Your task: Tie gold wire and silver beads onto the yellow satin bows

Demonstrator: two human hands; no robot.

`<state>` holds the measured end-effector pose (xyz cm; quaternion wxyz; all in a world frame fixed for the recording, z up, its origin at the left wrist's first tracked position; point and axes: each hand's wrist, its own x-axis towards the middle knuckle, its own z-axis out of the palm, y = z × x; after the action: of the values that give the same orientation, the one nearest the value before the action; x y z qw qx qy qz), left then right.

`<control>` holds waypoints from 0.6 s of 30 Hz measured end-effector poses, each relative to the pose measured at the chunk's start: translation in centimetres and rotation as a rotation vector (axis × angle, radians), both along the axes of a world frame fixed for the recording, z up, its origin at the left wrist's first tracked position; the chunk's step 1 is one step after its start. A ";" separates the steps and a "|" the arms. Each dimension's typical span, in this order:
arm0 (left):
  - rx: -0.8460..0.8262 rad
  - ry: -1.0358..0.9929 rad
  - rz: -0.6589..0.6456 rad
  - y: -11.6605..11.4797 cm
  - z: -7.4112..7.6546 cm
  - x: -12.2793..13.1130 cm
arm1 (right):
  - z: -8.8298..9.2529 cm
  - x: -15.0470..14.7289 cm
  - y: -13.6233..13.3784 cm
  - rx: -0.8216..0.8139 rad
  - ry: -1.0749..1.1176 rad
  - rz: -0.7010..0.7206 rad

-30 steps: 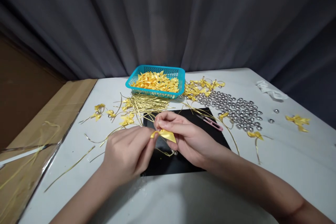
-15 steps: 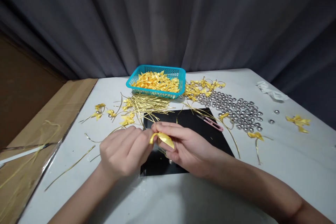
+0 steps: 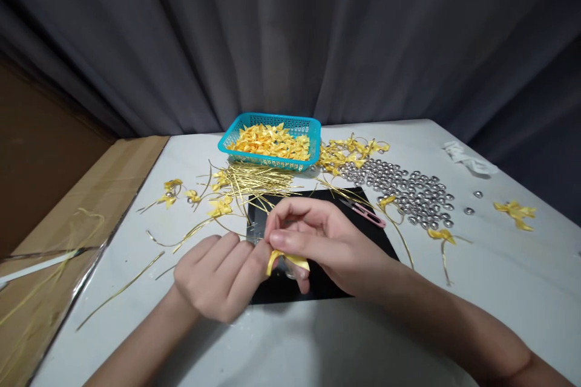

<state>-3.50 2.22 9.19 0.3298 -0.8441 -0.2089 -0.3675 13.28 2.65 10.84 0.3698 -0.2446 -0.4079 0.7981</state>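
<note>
Touching right hand (image 3: 329, 242), curled left hand (image 3: 222, 278)

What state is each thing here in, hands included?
Left hand: curled shut, its hold unclear
Right hand: pinching
Yellow ribbon: held, partly hidden
Blue basket: upright, holding ribbon pieces
Gold cords: heaped loose
Silver beads: spread loose
Pink scissors: lying flat, blades' opening unclear
Black mat: flat
White scrap: crumpled

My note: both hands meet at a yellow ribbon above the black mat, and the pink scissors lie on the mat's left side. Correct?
No: in the head view, the pink scissors lie toward the right side of the black mat, not its left. The rest holds: the left hand and right hand meet at a yellow ribbon above the mat.
</note>
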 end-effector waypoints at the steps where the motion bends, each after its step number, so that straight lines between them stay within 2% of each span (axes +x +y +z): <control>1: 0.001 0.003 -0.001 0.0 0.0 0.0 | 0.1 0.1 0.0 0.018 -0.017 0.004; 7: -0.027 -0.006 -0.005 -0.3 0.1 0.0 | 0.7 0.2 -0.4 0.098 -0.114 -0.010; 18: -0.028 -0.002 -0.006 -0.7 0.4 0.2 | 1.6 0.6 -0.9 0.116 -0.245 -0.002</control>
<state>-3.31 1.51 9.62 0.3165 -0.8489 -0.2120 -0.3665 13.87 1.72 12.39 0.3316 -0.3189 -0.4954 0.7368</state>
